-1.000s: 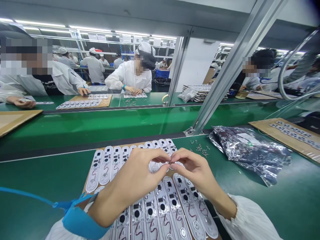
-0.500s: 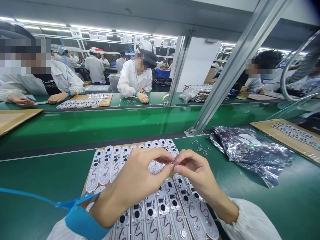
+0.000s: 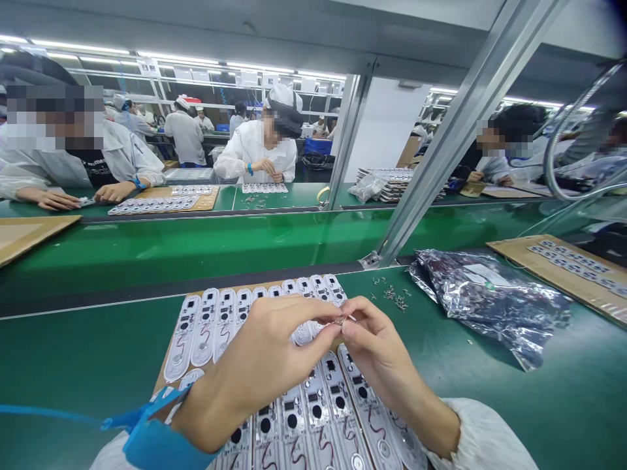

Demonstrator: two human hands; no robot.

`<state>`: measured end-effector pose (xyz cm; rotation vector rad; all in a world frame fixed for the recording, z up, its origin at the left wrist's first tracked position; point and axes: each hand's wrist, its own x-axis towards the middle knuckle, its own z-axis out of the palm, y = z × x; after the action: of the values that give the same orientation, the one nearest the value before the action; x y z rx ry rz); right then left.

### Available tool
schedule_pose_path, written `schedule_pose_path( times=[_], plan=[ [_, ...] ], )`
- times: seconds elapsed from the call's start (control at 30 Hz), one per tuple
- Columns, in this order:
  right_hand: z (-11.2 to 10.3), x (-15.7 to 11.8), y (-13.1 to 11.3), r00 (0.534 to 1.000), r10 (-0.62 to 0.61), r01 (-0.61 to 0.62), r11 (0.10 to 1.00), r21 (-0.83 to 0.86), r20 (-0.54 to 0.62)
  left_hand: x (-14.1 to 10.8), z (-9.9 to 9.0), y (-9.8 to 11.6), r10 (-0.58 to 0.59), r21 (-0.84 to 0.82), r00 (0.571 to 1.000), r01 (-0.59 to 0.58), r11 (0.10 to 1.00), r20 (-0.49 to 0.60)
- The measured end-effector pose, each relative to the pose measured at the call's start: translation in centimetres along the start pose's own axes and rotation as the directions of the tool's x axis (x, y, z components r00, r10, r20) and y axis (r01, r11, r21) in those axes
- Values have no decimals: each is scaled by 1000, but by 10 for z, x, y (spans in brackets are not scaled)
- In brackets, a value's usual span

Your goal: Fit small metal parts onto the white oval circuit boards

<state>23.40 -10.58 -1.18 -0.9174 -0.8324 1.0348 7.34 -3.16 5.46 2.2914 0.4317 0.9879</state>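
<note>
My left hand point(image 3: 274, 356) and my right hand point(image 3: 379, 346) meet at the fingertips over the rows of boards. Thumb and finger of each hand are pinched on small metal parts point(image 3: 339, 320), too tiny to make out their exact kind. Below lie white oval-ended pieces with circuit boards point(image 3: 317, 411), black discs and red-black wires, set side by side on a cardboard sheet point(image 3: 162, 384). My forearms and hands cover part of these rows. A blue wrist strap point(image 3: 159, 437) with its cord circles my left wrist.
Loose small metal parts point(image 3: 394, 297) are scattered right of the boards. Beyond them are a shiny plastic bag point(image 3: 490, 300) and another board-laden cardboard sheet point(image 3: 504, 247). A metal post point(image 3: 441, 137) slants up at the bench's back edge. Co-workers sit across the green divider point(image 3: 220, 238).
My hands stay together at nearly the same spot, the right fingers curled slightly closer round the small parts. Across the divider, a co-worker has lifted a hand from the bench.
</note>
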Motion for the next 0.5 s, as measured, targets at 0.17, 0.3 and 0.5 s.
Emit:
schedule_pose_path(
  times=[0.17,0.3,0.5],
  plan=[
    [2,0,-1,995,88,-91,992,89,38,1,-1,-4,39,17,997,-41,999,66],
    [1,1,-2,988,138,-146,983,110,75,2,-3,-6,16,19,993,-18,1000,115],
    [-1,3,-1,973,202,-213,971,105,111,3,-7,-7,-59,6,984,59,998,166]
  ],
)
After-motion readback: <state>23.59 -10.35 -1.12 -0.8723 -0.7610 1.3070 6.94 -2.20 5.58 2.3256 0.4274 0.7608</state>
